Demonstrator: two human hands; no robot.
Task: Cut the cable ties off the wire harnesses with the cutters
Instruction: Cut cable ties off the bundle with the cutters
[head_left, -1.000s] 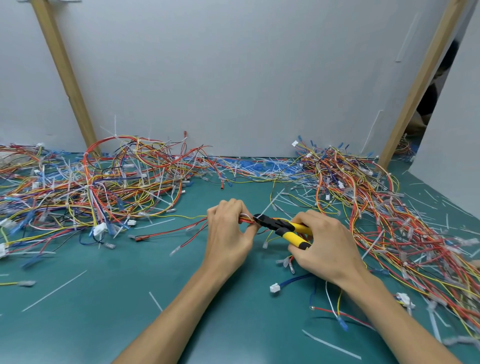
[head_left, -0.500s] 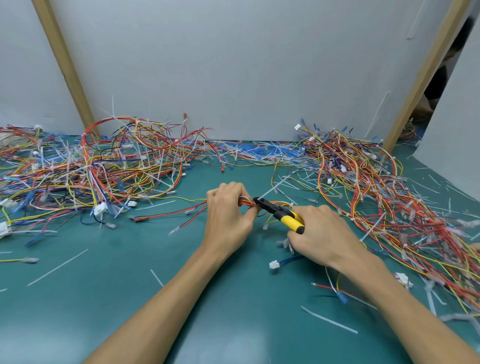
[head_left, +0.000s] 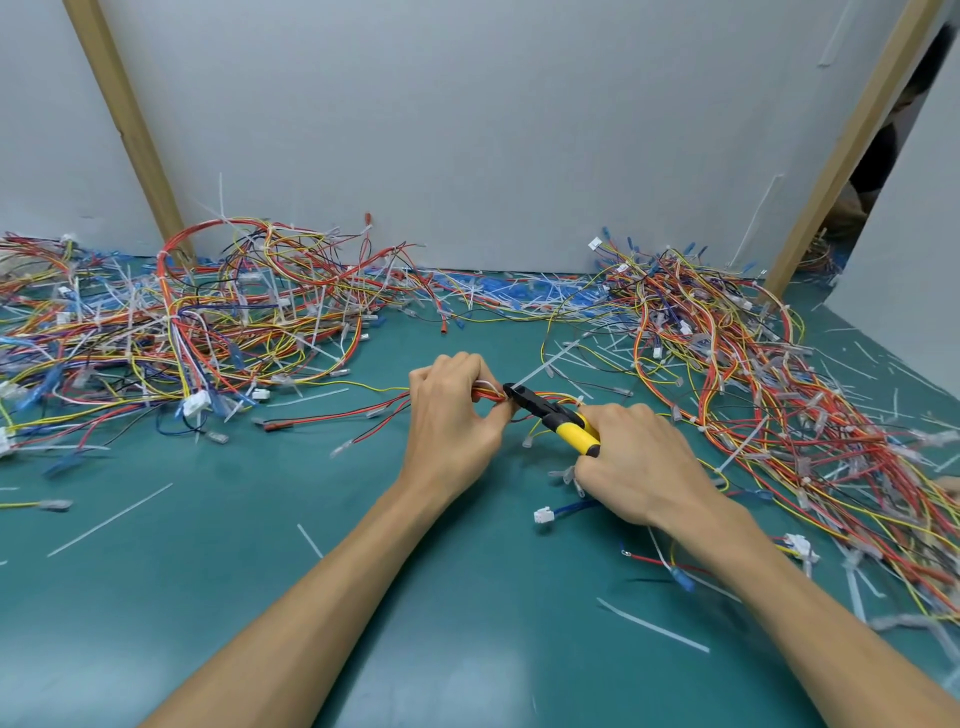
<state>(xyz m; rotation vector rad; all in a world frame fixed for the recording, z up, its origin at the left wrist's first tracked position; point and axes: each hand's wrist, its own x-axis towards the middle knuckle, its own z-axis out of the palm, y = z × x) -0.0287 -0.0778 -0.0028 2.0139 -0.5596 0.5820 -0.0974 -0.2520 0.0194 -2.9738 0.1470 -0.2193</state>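
While pinching a small wire harness (head_left: 491, 397) between the curled fingers and thumb of the left hand (head_left: 449, 421) at centre frame, grips the yellow-handled cutters (head_left: 563, 426) in the curled right hand (head_left: 634, 467), with the black tip set against the harness just right of the left thumb, contact point too small to make out. Flanked by two tangled heaps of harnesses — left heap (head_left: 208, 332) at middle left, right heap (head_left: 753, 395) at middle right — on a green mat (head_left: 234, 597) strewn with cut ties (head_left: 652, 626).
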